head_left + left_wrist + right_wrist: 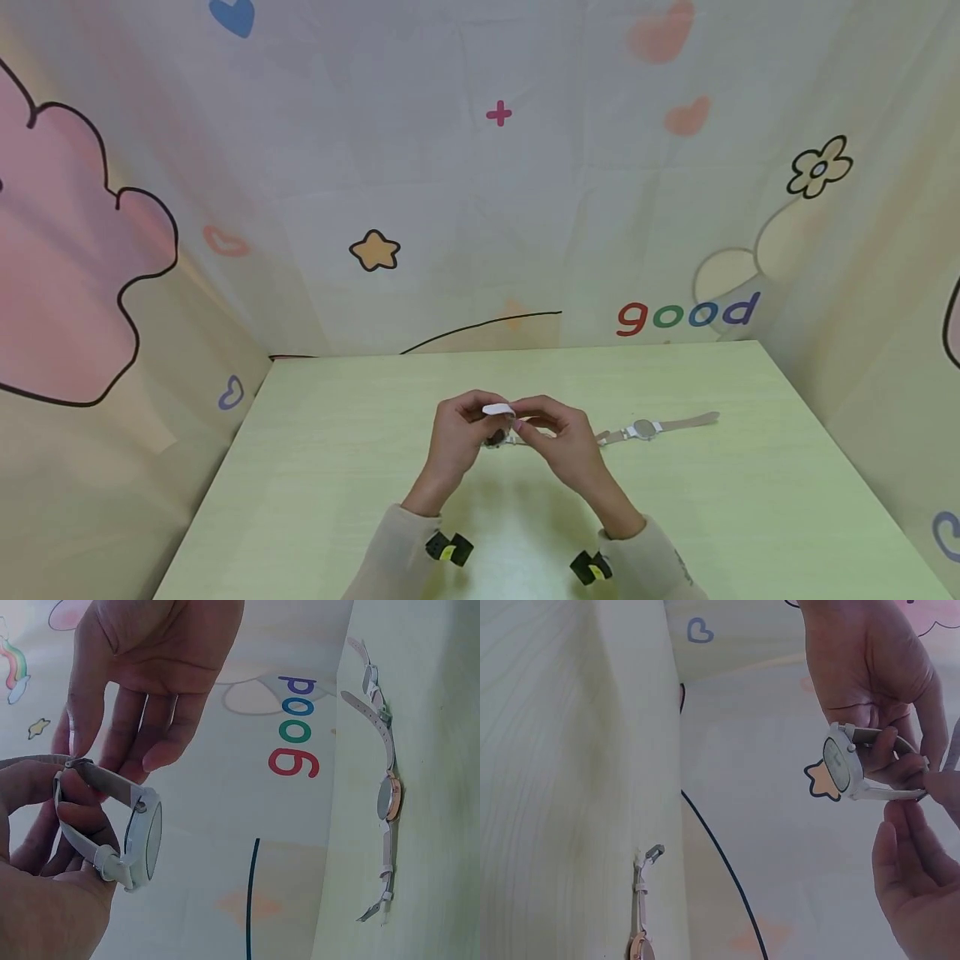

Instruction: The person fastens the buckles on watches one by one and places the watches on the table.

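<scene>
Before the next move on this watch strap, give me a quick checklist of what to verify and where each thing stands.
1. White watch held off the table: ok, both hands have it in the air.
2. Left hand grip: ok, its fingers curl round the strap at the buckle.
3. Right hand on the strap end: ok, it pinches there.
4. Strap tip through the buckle: cannot tell, fingers hide it.
5. Second watch out of the way: ok, lying flat and unbuckled on the table, apart from both hands.

Beige sleeves (pixel 397 542); black wrist mounts (pixel 448 548), yellow tags.
</scene>
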Available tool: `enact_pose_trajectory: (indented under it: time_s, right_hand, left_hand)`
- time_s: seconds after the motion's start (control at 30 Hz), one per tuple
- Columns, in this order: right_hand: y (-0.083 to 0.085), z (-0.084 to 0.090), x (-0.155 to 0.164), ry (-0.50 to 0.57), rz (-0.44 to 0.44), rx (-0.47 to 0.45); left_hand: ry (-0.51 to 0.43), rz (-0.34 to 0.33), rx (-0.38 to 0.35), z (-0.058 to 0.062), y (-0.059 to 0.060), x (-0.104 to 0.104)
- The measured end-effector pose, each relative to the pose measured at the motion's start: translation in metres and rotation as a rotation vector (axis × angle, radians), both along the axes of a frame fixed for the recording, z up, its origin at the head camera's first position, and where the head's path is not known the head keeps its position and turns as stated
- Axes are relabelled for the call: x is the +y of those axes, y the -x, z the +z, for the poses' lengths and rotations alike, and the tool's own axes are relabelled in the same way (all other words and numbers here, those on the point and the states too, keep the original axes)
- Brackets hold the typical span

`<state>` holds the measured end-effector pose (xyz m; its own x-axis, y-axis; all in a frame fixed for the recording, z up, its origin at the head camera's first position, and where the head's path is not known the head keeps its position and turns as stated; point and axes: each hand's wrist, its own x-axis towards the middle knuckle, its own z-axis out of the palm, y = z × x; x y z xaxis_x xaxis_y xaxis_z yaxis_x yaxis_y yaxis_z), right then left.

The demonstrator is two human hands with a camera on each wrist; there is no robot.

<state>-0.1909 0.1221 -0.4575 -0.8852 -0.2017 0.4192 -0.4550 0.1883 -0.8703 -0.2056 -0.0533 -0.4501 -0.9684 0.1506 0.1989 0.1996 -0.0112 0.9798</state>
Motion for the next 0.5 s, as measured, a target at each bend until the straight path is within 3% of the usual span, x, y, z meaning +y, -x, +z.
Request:
enact_pose_trajectory:
  time_s: [0.2,0.43,0.5]
  right_hand:
    - [-0.001,0.003,0.0,-0.055,-0.032,0.03]
    - [-0.014,0.028,-0.001,-0.064,-0.042,0.1]
    - [-0.013,0.028,0.0,-0.092,-0.038,0.091]
  left_hand:
    - [-0.005,-0.043,0.035,-0.001,0.0,0.0]
    - [0.019,-0.132,0.039,0.002,-0.003,-0.006]
    - [0.028,-0.156,0.048,0.002,-0.004,-0.008]
